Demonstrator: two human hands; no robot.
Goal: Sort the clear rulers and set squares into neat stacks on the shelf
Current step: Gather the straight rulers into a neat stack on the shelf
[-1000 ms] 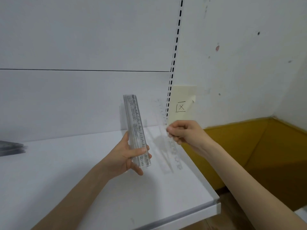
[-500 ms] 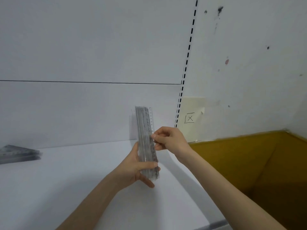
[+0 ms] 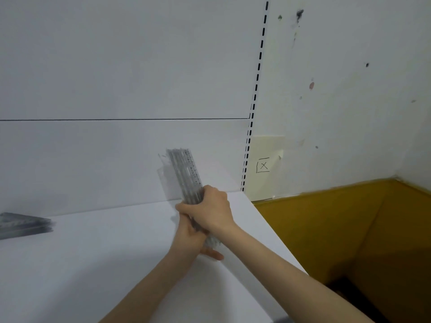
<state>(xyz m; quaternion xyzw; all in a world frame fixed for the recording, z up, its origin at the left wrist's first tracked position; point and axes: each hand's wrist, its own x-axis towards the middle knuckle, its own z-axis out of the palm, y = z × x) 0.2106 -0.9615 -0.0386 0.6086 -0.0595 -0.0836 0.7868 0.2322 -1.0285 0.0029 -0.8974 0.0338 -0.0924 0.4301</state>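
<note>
A bundle of clear rulers [image 3: 184,176] is held on end above the right part of a white shelf [image 3: 93,264], its top leaning a little to the left. The lower part of the bundle is wrapped by both hands. The left hand [image 3: 189,236] is curled around it from below and behind, and the right hand [image 3: 211,212] is closed over it from the front, just above and partly covering the left. Both grips are tight on the bundle; neither is open.

A second ago a single ruler was pinched in the right hand, apart from the bundle, which was held by the left hand alone. Half a second ago that ruler was laid against the side of the bundle. Now no separate ruler can be made out, and the right hand's pinch is replaced by a full clasp, so the ruler is judged to be merged into the bundle. The edges look uneven at the top, though this is blurred.

The two-handed squeeze is read as squaring the rulers up before they are set down. Whether the bottom end touches the shelf cannot be told, as it is hidden by the hands.

Far to the left on the shelf, well apart from the hands, a flat grey pile [image 3: 23,226] is seen, probably the set squares. For the task, the ruler stack is judged gathered but not yet laid on the shelf.
</note>
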